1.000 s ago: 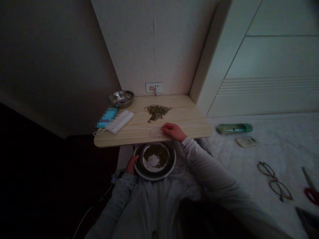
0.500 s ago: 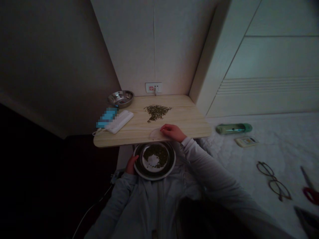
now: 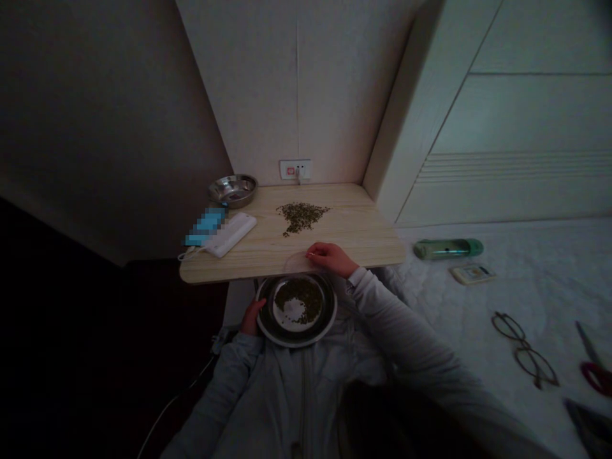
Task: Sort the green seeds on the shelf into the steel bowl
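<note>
My left hand (image 3: 252, 317) grips the left rim of a round metal dish (image 3: 264, 326) in my lap. Inside that dish sits a white round base with many small green beans or seeds (image 3: 310, 298) spread over its upper and right part. My right hand (image 3: 331, 258) is above the table's front edge, fingers pinched on a thin, see-through round piece (image 3: 295, 262) whose exact kind I cannot make out. Beyond it, a loose heap of the same small green bits (image 3: 302, 217) lies on the wooden table (image 3: 356, 223).
At the table's left are a metal bowl (image 3: 233, 190), a pixelated phone (image 3: 206, 226) and a white power strip or power bank (image 3: 232, 234). On the white bed lie a green bottle (image 3: 448, 248), a small pale device (image 3: 472, 274), glasses (image 3: 524, 344) and red-handled scissors (image 3: 597, 376).
My right hand and the see-through piece have shifted slightly, the piece a little to the left. My left hand and the dish stay in place.
</note>
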